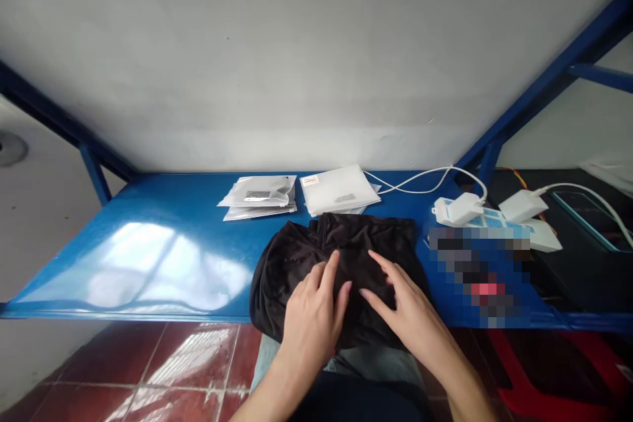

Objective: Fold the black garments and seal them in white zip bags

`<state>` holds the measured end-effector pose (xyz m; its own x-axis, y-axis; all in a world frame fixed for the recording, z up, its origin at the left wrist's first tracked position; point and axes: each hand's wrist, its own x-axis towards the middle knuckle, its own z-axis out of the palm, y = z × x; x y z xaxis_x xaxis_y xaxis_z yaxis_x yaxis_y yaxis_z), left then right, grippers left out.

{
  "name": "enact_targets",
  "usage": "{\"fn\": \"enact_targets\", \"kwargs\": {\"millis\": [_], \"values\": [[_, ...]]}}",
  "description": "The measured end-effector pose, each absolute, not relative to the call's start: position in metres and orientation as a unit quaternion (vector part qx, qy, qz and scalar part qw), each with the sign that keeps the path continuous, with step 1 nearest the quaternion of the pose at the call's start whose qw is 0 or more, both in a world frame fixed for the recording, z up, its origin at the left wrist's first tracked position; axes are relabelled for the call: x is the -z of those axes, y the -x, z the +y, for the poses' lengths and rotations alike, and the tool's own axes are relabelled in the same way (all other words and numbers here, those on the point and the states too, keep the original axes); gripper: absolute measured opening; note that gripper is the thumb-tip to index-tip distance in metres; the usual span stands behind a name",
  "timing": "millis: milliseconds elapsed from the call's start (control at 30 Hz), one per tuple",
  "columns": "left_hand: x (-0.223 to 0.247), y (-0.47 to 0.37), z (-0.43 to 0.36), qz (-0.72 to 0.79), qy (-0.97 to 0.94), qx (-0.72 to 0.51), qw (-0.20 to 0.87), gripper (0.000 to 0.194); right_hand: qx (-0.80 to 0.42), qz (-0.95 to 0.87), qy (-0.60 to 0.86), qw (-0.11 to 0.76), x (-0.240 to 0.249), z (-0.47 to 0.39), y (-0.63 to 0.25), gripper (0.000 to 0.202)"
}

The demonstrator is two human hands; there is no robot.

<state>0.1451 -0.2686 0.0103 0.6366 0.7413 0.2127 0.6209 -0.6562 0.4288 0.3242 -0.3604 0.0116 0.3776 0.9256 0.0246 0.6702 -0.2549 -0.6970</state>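
A black garment of soft cloth lies bunched at the front edge of the blue shelf, its near part hanging over the edge. A short strip, perhaps a zip or seam, shows at its top. My left hand rests on the middle of the cloth with fingers stretched forward and thumb apart. To its right, my right hand lies over the garment, thumb and fingers spread. Neither hand grips the cloth.
White plastic bags lie behind the garment, beside a stack of white packets. A power strip with white chargers and cables sits at the right, near a phone. Blue metal posts flank the shelf.
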Motion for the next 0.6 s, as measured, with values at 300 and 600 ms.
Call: {"fn": "enact_targets", "kwargs": {"millis": [300,600], "values": [[-0.052,-0.213,-0.27,0.304,-0.811,-0.325,0.38,0.064,-0.278,-0.387,0.719,0.506,-0.035,-0.373,-0.349,0.054],[-0.01,-0.26,-0.272,0.408,-0.867,-0.226,0.177,0.058,-0.203,-0.391,0.776,0.451,-0.001,-0.365,-0.394,0.063]]}}
